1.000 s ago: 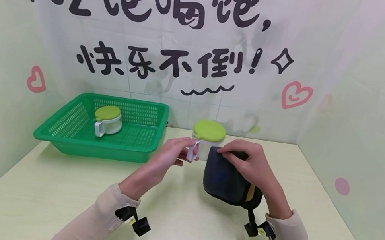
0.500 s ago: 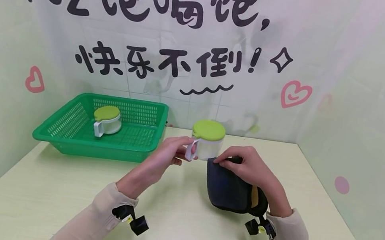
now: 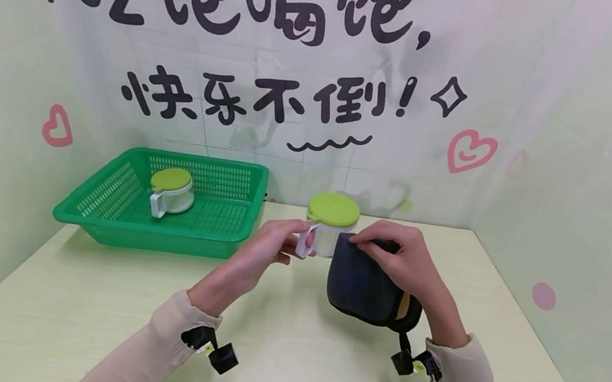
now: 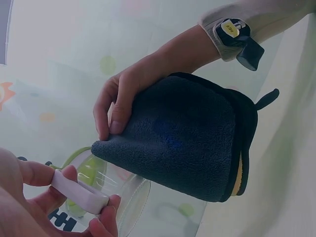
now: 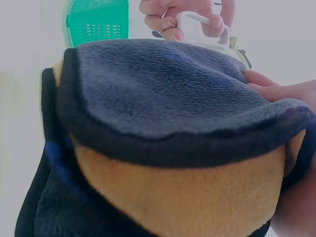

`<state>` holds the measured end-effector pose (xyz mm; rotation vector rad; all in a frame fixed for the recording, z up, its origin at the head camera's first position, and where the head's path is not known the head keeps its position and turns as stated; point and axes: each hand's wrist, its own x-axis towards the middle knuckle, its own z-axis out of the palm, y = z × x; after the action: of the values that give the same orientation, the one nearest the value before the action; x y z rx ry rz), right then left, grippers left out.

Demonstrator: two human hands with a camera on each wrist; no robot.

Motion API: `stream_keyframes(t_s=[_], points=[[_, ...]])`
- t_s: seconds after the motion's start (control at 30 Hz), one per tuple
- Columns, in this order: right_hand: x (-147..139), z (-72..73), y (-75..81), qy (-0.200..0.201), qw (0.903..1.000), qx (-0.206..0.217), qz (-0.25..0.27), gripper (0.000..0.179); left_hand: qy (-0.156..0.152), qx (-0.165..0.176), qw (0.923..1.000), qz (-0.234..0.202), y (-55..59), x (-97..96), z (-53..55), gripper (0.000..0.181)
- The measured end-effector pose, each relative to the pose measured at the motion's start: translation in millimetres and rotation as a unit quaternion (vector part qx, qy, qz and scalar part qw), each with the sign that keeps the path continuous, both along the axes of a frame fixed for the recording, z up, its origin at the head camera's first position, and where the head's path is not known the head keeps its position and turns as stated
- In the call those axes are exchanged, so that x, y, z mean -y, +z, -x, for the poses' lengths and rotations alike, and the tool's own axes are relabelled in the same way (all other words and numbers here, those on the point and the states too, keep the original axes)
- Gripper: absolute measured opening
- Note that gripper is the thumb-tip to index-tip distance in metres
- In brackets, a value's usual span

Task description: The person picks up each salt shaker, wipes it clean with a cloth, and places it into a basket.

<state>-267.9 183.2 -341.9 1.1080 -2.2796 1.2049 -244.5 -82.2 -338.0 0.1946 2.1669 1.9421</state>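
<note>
My left hand [image 3: 260, 255] grips the white handle [image 4: 81, 191] of a clear seasoning jar with a green lid [image 3: 333, 210]. The jar is upright; whether its base touches the table I cannot tell. A folded cloth [image 3: 360, 284], dark blue outside and tan inside [image 5: 182, 190], hangs from my right hand [image 3: 403, 260], which pinches its upper edge between thumb and fingers. In the head view the cloth covers the jar's lower right side. In the left wrist view, the cloth's corner [image 4: 101, 148] overlaps the jar; contact between them is unclear.
A green plastic basket [image 3: 162, 242] stands at the back left of the pale table [image 3: 274, 353]. Inside it sits another green-lidded jar [image 3: 175, 200] with a white handle. A printed cloth backdrop [image 3: 309, 166] rises behind the table, with side walls left and right.
The cloth and my right hand dipped toward me half a second ago, then rose again beside the jar. My left hand and the jar have barely moved.
</note>
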Motion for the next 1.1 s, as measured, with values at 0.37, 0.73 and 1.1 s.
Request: stream_keyframes(t_s=[0.37,0.73,1.1], points=[[-1.4,1.0,-0.1,0.013,0.9966,0.065,-0.049,0.019,0.011,0.018,0.9997,-0.01,2.6,1.6,2.1,0.04],[-2.7,2.7,-0.4,0.024,0.9929,0.079,-0.086,0.018,0.008,0.029,0.9992,-0.026,4.2,3.4,2.3,0.039],[-2.9,2.3,1.0,-0.005,0.9998,0.015,0.008,0.018,0.019,0.017,0.9996,-0.013,1.2,1.6,3.0,0.037]])
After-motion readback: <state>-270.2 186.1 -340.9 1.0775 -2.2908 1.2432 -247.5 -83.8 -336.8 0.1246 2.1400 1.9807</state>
